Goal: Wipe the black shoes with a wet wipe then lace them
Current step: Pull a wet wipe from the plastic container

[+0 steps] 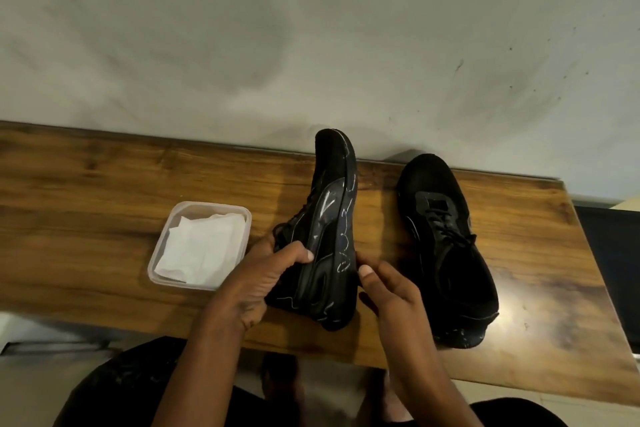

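Note:
One black shoe [332,218] is tipped on its side over the wooden table [104,191], sole facing right, toe pointing away from me. My left hand [263,281] grips it at the heel end, thumb across its side and fingers tucked under the laces. My right hand [388,291] holds the sole edge near the heel, thumb on top and fingers curled behind. The second black shoe [446,246] stands upright on the table to the right, laced, untouched. White wet wipes [197,246] lie in a clear plastic container [156,253] left of the held shoe.
The table's back edge runs along a pale wall [311,28]. Its right end stops near a dark object [613,253]. My dark-clothed knees [131,388] show below the front edge, with floor between them.

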